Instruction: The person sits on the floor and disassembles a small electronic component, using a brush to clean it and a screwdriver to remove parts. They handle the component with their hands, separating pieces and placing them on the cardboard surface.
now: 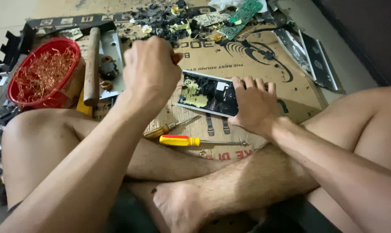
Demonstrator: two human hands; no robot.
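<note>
here a flattened cardboard sheet [264,69] covers the floor and carries everything, with the person's crossed bare legs along its near edge. toward the left edge sits a red bowl [14,86] heaped with tangled copper wire [42,69], and just beside it, on the right, a wooden-handled hammer [92,69] lies on a pale metal plate [115,51]. along the far edge spreads a pile of broken black plastic bits [161,19], with a green circuit board [243,15] beyond it toward the far right corner. near the right edge lie two narrow metal casing panels [310,56].

in the middle of the sheet rests the open metal tray [200,92], holding a dark circuit board smeared with yellowish glue. the right hand [253,105] lies flat and spread over the tray's right end, fingers pressing down on it. the left hand [150,71] is raised above the tray's left side, curled into a tight fist; whether it grips anything cannot be told, since only its back shows.

near the near edge, just below the tray, a screwdriver with a red and yellow handle [182,140] lies flat, and a smaller amber-handled screwdriver [163,130] lies slanted beside it.
</note>
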